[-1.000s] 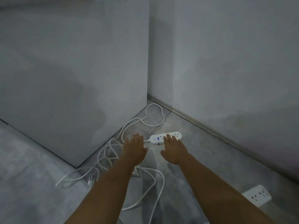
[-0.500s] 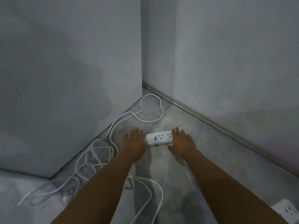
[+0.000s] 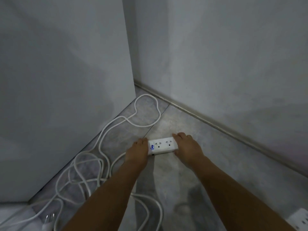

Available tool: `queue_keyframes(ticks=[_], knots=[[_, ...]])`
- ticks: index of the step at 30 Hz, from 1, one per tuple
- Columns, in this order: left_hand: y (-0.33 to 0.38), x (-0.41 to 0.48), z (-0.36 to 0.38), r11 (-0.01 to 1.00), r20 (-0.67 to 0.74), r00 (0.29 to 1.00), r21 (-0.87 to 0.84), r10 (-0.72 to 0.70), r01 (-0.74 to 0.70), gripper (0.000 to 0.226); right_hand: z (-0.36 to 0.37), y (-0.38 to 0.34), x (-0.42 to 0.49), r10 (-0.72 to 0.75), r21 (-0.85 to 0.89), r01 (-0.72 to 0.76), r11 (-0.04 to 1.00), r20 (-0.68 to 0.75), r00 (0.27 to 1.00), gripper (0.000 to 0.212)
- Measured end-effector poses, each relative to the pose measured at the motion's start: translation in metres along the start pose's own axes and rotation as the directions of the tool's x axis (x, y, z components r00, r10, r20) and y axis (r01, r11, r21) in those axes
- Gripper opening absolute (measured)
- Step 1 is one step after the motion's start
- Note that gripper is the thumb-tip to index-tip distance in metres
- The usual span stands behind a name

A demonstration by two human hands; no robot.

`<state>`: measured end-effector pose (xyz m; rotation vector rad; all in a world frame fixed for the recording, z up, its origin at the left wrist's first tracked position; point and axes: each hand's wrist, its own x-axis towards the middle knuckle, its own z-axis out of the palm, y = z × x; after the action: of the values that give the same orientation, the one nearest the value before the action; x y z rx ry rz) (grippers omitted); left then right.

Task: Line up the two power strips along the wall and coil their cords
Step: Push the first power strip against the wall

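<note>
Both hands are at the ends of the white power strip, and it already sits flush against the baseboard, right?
Not flush: the head view shows the power strip lying out on the floor, apart from the baseboard. The left hand and right hand are at its ends.
</note>
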<state>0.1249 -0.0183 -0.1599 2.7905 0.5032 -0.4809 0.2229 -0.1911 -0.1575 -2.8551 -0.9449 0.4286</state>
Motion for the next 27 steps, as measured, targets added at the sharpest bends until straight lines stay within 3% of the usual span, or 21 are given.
queue_keyframes(ticks=[4,10,18,27], knots=[[0.001,0.010,-0.006,0.999,-0.005,0.999,0.015,0.043,-0.043,0.053,-0.003,0.009,-0.004,0.025,0.062,-0.025,0.998,-0.003,1.000,0.063],[0.024,0.045,-0.026,0.982,-0.051,0.983,0.071,0.178,-0.174,0.065,-0.018,0.040,-0.004,0.104,0.117,-0.093,0.989,-0.082,0.991,0.063],[0.067,0.094,-0.044,0.914,-0.166,0.906,0.185,0.390,-0.360,0.063,-0.025,0.085,-0.004,0.253,0.207,-0.207,0.956,-0.231,0.939,0.060],[0.092,0.137,-0.048,0.930,-0.282,0.904,0.272,0.321,-0.246,0.051,-0.026,0.105,0.016,0.368,0.217,-0.311,0.925,-0.320,0.873,0.054]])
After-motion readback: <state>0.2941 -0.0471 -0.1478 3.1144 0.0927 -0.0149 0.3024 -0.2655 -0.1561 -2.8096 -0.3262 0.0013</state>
